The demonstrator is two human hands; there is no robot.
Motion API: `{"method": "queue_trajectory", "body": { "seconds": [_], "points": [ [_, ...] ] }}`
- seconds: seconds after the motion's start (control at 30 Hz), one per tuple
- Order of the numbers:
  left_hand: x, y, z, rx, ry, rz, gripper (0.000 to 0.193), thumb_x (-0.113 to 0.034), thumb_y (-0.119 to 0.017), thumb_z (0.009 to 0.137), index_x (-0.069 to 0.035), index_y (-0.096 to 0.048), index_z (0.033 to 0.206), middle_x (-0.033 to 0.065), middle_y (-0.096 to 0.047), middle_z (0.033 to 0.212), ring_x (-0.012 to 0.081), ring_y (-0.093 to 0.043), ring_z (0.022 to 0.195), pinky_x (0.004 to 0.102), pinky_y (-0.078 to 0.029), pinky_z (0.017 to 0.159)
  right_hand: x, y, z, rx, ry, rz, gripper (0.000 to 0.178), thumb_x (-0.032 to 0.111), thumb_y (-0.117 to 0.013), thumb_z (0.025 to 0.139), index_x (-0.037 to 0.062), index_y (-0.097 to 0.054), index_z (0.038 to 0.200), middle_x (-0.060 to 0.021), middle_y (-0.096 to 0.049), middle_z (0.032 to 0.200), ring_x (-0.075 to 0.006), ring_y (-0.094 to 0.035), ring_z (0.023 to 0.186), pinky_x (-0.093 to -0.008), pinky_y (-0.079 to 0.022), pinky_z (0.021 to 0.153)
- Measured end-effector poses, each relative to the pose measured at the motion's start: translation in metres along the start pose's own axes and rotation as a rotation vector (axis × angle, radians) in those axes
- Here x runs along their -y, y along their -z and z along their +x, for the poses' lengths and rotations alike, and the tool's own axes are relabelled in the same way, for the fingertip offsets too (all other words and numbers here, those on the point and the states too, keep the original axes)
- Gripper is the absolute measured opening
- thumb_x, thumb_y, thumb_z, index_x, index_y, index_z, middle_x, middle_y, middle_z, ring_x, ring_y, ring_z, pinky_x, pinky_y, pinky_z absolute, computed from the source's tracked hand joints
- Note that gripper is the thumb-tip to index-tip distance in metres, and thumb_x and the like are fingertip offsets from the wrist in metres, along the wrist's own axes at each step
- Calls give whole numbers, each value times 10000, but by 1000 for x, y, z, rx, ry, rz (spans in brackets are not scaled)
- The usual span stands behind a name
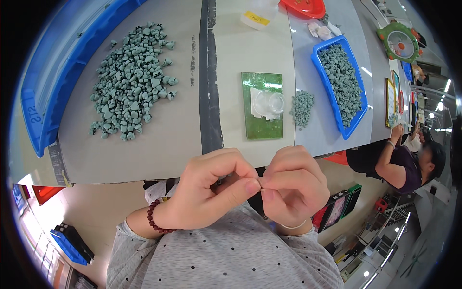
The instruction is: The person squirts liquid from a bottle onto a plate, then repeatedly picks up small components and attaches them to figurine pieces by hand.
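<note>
In front of my body, just off the table's near edge, both hands meet fingertip to fingertip. My left hand (211, 188), with a dark red bead bracelet (153, 216) at the wrist, pinches thumb against forefinger. My right hand (298, 185) pinches against it in the same way. Something tiny and dark shows between the fingertips, mostly hidden and too small to name. Beyond the hands, a green board (264, 130) carries a small clear glass dish (269, 102) on white paper. A small heap of grey-green pieces (302, 109) lies right of the board.
A large pile of grey-green pieces (132, 86) spreads over the table's left side, beside a long blue tray (45, 96). At right, a blue tray (344, 133) holds many more. A clear container (260, 13) and red dish (308, 7) stand far back. Another person (397, 166) sits at right.
</note>
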State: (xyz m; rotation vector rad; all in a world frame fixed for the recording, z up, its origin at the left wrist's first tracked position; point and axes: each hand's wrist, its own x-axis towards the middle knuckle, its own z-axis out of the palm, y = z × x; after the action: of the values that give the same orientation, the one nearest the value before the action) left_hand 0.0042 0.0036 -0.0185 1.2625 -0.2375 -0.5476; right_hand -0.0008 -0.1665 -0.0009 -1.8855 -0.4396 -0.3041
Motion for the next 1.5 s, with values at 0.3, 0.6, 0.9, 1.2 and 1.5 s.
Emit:
{"method": "queue_trajectory", "body": {
  "seconds": [0.3, 0.6, 0.9, 1.2, 1.5],
  "points": [
    [-2, -4, -3, -124, -221, 297, 101, -82, -611, 803, -24, -554, 743, 40, -537, 693, 131, -465, 585, 238, -358, 506, 5, 8, 3, 91, 100, -133, 191, -37, -656, 518, 14, -632, 701, -55, -587, 673, -155, -509, 559, -252, -381, 496],
    [-1, -2, -4, -114, -297, 412, 108, -85, -632, 785, -30, -570, 715, 38, -529, 655, 135, -467, 567, 240, -357, 481, 2, 10, 5, 124, 144, -170, 162, -27, -656, 538, 8, -625, 693, -58, -572, 657, -160, -502, 548, -247, -375, 486],
    [-1, -2, -2, -174, 97, -530, 122, -149, -420, 922, -33, -454, 940, 100, -544, 887, 68, -449, 522, 177, -315, 415, -53, 26, 25, -156, 285, -686, 190, -123, -651, 583, -17, -613, 736, -90, -579, 716, -196, -535, 623, -257, -414, 549],
    [4, 16, -11, 37, 62, -571, 378, -352, -451, 929, 4, -519, 822, 21, -468, 636, 29, -319, 442, 177, -246, 393, -60, 20, 30, -118, 367, -742, 204, -92, -662, 558, 10, -622, 730, -68, -583, 716, -206, -547, 631, -272, -431, 556],
    [-8, 10, -5, -87, 41, -554, 376, -281, -475, 922, 73, -582, 991, 16, -431, 667, 34, -303, 467, 174, -220, 399, -57, 20, 32, -79, 381, -779, 212, -85, -664, 543, 16, -621, 725, -67, -578, 713, -219, -545, 628, -285, -436, 547]
  ]
}}
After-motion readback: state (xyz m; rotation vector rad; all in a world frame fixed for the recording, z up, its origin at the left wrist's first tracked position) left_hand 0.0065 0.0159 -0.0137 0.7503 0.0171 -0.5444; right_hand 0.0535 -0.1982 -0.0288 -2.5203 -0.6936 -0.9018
